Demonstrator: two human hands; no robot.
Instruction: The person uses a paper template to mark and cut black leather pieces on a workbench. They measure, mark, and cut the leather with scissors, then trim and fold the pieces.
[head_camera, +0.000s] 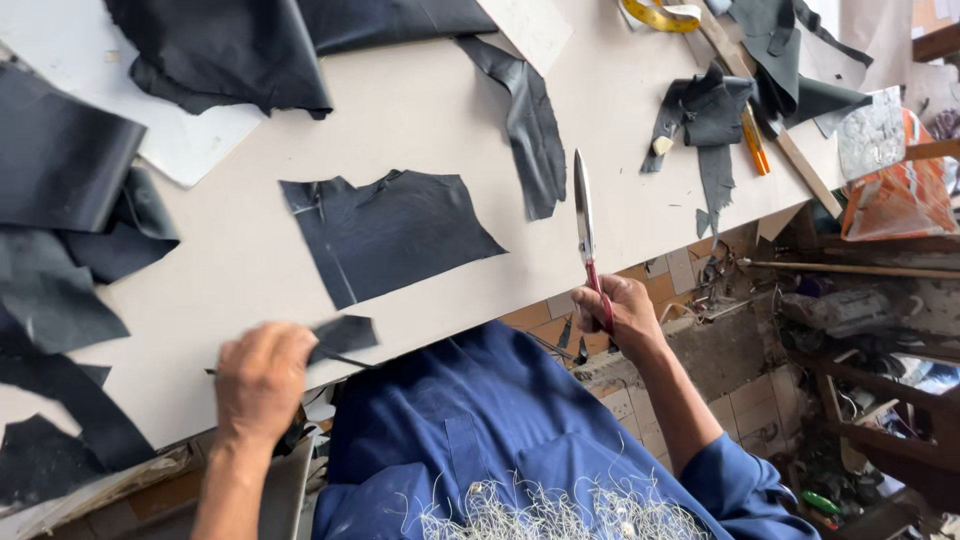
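My right hand (618, 312) grips the red handles of long steel scissors (584, 215), whose closed blades point away across the pale table (420, 110). My left hand (262, 378) pinches a small dark scrap of leather (342, 336) at the table's near edge. A larger cut piece of black leather (390, 232) lies flat on the table between the two hands, a little beyond them. I wear a blue shirt (480, 420) with pale threads on it.
Black leather pieces lie around: a big sheet (230, 45) at the top, rolled strips (60, 160) on the left, a strip (530, 125) and scraps (710, 110) at the right. An orange cutter (755, 145), a wooden ruler (790, 150) and yellow tape (660, 14) lie at the far right. Cluttered shelves stand below.
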